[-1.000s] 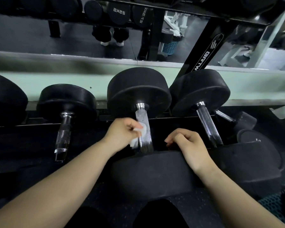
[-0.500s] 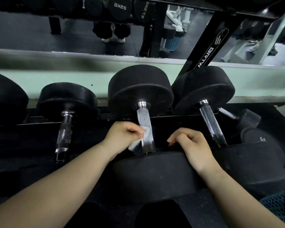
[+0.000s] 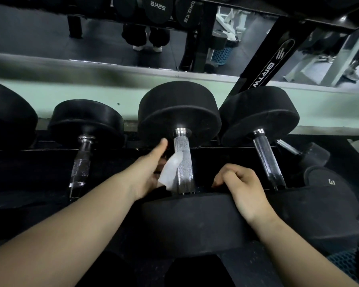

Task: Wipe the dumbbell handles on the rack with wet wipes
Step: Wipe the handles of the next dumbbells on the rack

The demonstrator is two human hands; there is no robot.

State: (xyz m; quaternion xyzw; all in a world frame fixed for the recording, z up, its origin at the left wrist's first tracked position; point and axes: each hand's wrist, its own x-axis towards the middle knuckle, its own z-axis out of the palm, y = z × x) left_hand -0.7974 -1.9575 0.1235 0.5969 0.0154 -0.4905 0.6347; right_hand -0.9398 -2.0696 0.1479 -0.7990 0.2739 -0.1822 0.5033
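The middle dumbbell lies on the rack with its knurled chrome handle [image 3: 182, 160] running away from me between two black heads. My left hand [image 3: 147, 172] holds a white wet wipe [image 3: 171, 172] against the handle's left side; the thumb sticks up toward the far head [image 3: 178, 108], and the fingers are hidden behind the wipe. My right hand [image 3: 243, 187] lies on the near head [image 3: 195, 220], fingers curled over its far edge just right of the handle.
A smaller dumbbell's handle [image 3: 81, 164] lies to the left, another handle [image 3: 266, 160] to the right. A small dumbbell [image 3: 315, 154] sits far right. A slanted rack upright [image 3: 267, 63] and a mirror [image 3: 50, 38] showing a person's legs stand behind.
My left hand has opened its grip on the handle: the thumb now points up and the wipe hangs more exposed. The right hand stays on the near head.
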